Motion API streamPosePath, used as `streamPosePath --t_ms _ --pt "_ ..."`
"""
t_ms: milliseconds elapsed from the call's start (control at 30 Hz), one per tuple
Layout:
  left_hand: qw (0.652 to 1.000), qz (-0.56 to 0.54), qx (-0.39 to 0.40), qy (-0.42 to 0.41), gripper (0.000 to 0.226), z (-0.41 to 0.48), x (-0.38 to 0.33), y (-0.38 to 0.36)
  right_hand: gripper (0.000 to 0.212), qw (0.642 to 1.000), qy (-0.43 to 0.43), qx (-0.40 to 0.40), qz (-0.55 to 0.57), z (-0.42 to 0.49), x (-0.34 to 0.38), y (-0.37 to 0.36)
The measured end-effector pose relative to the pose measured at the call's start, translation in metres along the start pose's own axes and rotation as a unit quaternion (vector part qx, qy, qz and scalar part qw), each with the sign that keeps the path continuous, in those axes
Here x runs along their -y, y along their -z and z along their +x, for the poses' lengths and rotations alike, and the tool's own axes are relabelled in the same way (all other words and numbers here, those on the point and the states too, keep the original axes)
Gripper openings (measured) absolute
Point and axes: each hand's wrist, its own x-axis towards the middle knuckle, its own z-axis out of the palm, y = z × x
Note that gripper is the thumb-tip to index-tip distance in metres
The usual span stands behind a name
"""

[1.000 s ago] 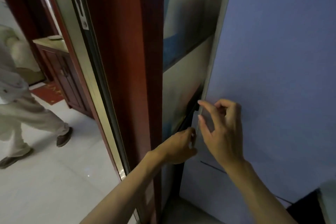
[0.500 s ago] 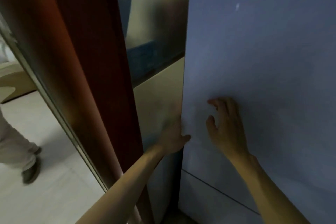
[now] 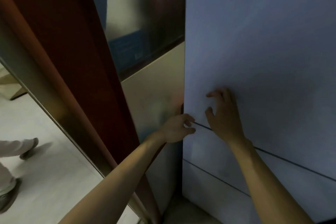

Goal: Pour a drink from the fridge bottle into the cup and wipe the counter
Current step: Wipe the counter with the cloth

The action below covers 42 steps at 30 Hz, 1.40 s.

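Note:
A tall pale blue-grey fridge (image 3: 263, 45) fills the right of the head view, its doors closed, with thin dark seams between the door panels low down. My left hand (image 3: 177, 128) curls around the fridge door's left edge, fingertips hooked at the seam. My right hand (image 3: 222, 114) rests flat on the door front just right of that edge, fingers spread and slightly bent, holding nothing. The bottle and the cup are not in view.
A dark red wooden door frame (image 3: 72, 60) with a metal strip stands close on the left of the fridge. The fridge's shiny side panel (image 3: 154, 87) faces the frame. Another person's legs and shoes (image 3: 12, 169) are on the white tiled floor at far left.
The view swung right and closer to the fridge. My left hand slid onto the door's edge near the seam; my right hand flattened on the door front. The other person stepped further left.

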Motion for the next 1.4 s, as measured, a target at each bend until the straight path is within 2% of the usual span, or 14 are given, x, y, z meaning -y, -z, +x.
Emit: streamPosePath --t_ms 100,200,367,533,733,867,1133,1400 --pt "0.995 0.083 0.046 -0.012 0.037 -0.01 0.002 0.002 0.026 0.998 -0.051 0.028 0.016 -0.011 -0.009 0.007" --pt "0.979 0.18 0.09 -0.032 0.032 -0.016 0.012 0.0 0.022 0.991 -0.122 0.053 -0.017 -0.034 -0.029 0.021" --pt "0.944 0.28 0.171 -0.046 0.03 -0.015 0.018 -0.011 0.024 0.955 -0.263 0.124 -0.065 -0.092 -0.06 0.063" --pt "0.916 0.329 0.194 -0.123 0.038 -0.024 -0.011 -0.034 0.022 0.928 -0.345 0.103 -0.097 -0.16 -0.056 0.107" --pt "0.865 0.358 0.215 -0.278 0.038 -0.06 -0.044 -0.074 0.019 0.902 -0.403 0.065 -0.141 -0.243 -0.003 0.147" --pt "0.824 0.378 0.228 -0.355 0.039 -0.093 -0.046 -0.105 0.018 0.886 -0.424 0.079 -0.17 -0.307 0.048 0.162" --pt "0.737 0.398 0.354 -0.416 0.042 -0.184 -0.057 -0.17 0.018 0.835 -0.516 0.094 -0.166 -0.427 0.131 0.196" --pt "0.672 0.419 0.341 -0.506 0.038 -0.279 -0.105 -0.216 0.02 0.801 -0.567 0.028 -0.189 -0.517 0.2 0.253"
